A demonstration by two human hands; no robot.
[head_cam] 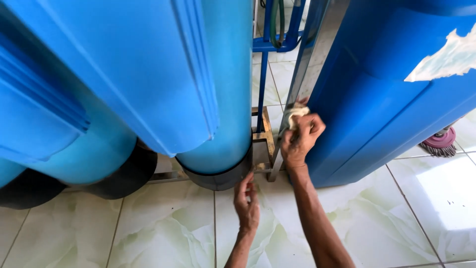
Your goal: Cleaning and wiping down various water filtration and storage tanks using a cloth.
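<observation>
My right hand point(300, 140) grips a small pale cloth point(296, 113) and presses it against a slanted shiny metal bar point(310, 64) beside a large blue tank point(377, 94). My left hand point(246, 202) hangs lower, just over the tiled floor, with its fingers loosely curled and nothing in it. It is close to the black base point(218, 177) of a tall blue cylinder point(228, 84).
More blue cylinders point(99, 89) with black bases fill the left. A rusty metal frame point(265, 144) stands between the tanks. A pink brush point(440, 142) lies at the right edge. Pale green marbled tiles point(168, 228) cover the floor. A torn white label point(446, 57) sticks to the right tank.
</observation>
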